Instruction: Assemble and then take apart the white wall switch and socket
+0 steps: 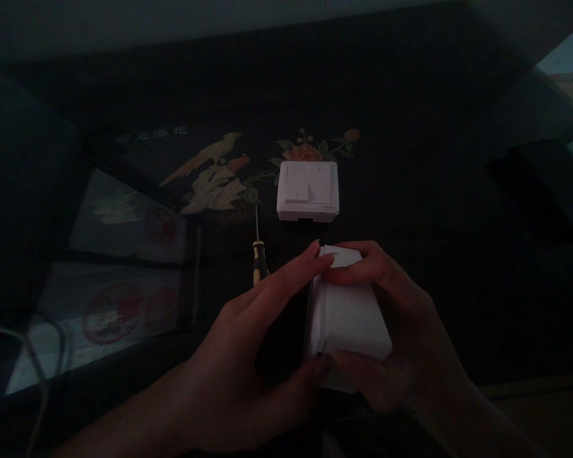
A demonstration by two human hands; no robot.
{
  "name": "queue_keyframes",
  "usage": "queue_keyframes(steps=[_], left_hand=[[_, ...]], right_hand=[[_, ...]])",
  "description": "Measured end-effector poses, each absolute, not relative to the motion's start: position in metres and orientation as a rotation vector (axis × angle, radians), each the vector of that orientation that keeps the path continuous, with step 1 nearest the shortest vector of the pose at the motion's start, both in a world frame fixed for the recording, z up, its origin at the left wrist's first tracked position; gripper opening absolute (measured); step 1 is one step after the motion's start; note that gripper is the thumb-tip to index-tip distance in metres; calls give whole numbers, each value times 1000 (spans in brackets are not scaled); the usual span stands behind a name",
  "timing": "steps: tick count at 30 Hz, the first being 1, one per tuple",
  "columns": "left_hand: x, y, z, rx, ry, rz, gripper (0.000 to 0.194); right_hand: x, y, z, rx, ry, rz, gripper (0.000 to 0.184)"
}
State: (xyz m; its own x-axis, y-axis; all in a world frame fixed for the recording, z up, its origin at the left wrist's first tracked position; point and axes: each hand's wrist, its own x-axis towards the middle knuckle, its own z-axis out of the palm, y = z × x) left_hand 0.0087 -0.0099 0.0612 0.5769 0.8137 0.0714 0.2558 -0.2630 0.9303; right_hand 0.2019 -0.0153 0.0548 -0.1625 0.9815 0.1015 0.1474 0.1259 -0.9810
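Observation:
A white plastic box (348,312) is held tilted between my two hands near the front of the dark table. My left hand (253,350) grips its left side, the fingers at the far end and the thumb low at the near edge. From the right, my right hand (405,324) wraps round the same box, with fingertips pressed on its far end and the thumb at the near end. Just beyond stands a white double wall switch (308,191) on its box, its two rockers facing up. A screwdriver (259,257) with a black and yellow handle lies left of the box, partly behind my left hand.
The dark glossy table (410,191) carries a decoration of a bird (214,152) and flowers, and shows window reflections at left. A pale cable (38,369) runs down the left edge. A dark block-like object (549,184) sits at the right. The light is dim.

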Motion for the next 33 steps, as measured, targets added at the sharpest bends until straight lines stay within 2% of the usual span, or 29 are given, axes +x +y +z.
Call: queue_keyframes(steps=[10,21,25,33], left_hand=[[7,-15,64,2239,942,744,72],[4,-8,68,2177,880,632,83],[6,-6,63,2217,761,692,84],[8,-5,56,2316,747,769,75]], right_hand=[[194,-17,55,-1189,-1466,1156,37],[193,-20,53,-1155,-1467,1189,35],[193,-20,52,-1141,-1493,1208,36],[191,-22,53,-1203,-1492,1207,36]])
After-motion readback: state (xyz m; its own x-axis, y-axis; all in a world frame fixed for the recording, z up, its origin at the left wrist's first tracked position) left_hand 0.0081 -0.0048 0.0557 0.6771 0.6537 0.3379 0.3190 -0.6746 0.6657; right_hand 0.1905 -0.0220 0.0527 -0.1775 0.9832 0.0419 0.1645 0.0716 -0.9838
